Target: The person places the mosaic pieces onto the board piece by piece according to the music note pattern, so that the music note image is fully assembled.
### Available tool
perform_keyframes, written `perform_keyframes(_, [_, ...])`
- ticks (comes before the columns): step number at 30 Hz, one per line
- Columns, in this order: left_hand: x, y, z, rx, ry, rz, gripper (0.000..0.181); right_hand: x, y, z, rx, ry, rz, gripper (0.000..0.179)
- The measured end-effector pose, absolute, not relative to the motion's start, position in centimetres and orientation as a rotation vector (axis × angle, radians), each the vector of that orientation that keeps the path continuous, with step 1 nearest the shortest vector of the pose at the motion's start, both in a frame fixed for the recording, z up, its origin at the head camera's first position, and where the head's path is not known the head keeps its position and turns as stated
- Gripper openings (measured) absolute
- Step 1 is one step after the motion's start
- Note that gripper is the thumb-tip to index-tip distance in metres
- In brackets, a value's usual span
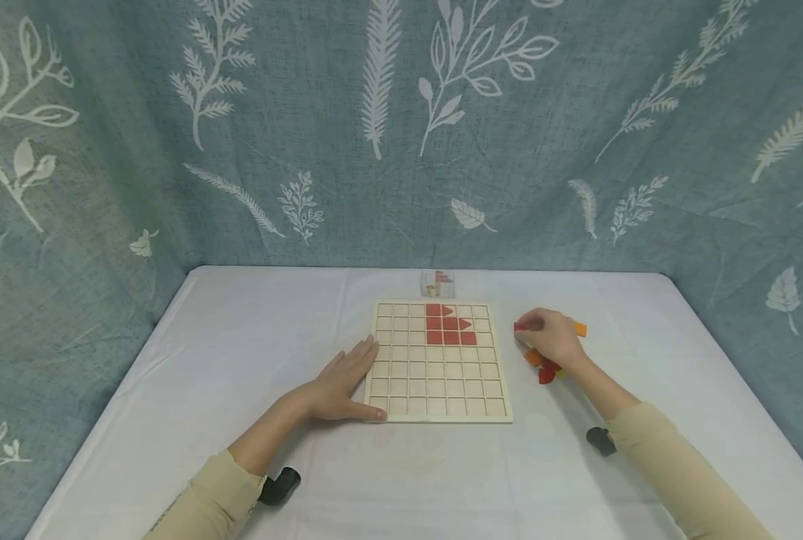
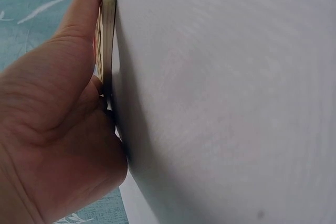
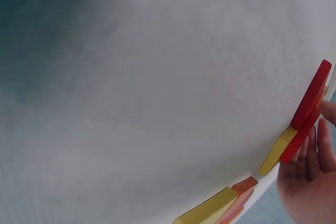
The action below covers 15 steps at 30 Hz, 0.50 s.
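Note:
A pale wooden grid board [image 1: 435,409] lies flat on the table, with red squares and triangles [image 1: 443,324] set in its upper cells. Beside it, my left hand [image 1: 341,379] spreads straight fingers along the left edge, thumb [image 2: 79,19] at the near left corner. Right of the board, my right hand [image 1: 551,336] bends over loose pieces and pinches a red piece [image 1: 518,328] between thumb and fingertips. Under and near that hand lie an orange piece [image 1: 532,358], a red piece [image 1: 546,375] and yellow pieces [image 3: 207,209], partly hidden by the hand.
Behind the board's far edge stands a small picture card [image 1: 437,283] showing a red pattern. Another orange piece [image 1: 580,329] lies right of my right hand. A white cloth covers the table [image 1: 253,315]; a leaf-patterned curtain [image 1: 347,202] hangs behind and at both sides.

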State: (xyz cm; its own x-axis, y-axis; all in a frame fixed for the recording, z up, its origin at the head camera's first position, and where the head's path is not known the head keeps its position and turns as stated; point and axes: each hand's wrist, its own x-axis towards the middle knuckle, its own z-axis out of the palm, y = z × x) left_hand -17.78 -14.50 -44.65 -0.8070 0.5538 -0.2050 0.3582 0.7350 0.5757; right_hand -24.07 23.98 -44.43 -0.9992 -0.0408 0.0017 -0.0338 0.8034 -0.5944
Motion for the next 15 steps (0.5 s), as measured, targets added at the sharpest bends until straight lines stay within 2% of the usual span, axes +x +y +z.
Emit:
perform_keyframes(6, [-17.8, -14.5, -44.8, 0.699, 2.581, 0.709, 0.118, -23.9, 23.0, -44.2, -0.042, 2.869, -1.145, 0.027])
perform_keyframes(10, [-17.8, -14.5, -44.8, 0.698, 2.583, 0.720, 0.118, -23.7, 21.4, -44.2, -0.122, 2.786, -1.211, 0.031])
perform_keyframes(15, [-17.8, -14.5, -44.7, 0.700, 2.582, 0.724, 0.118, -23.4, 19.9, -44.1, -0.286, 2.811, -1.103, 0.020])
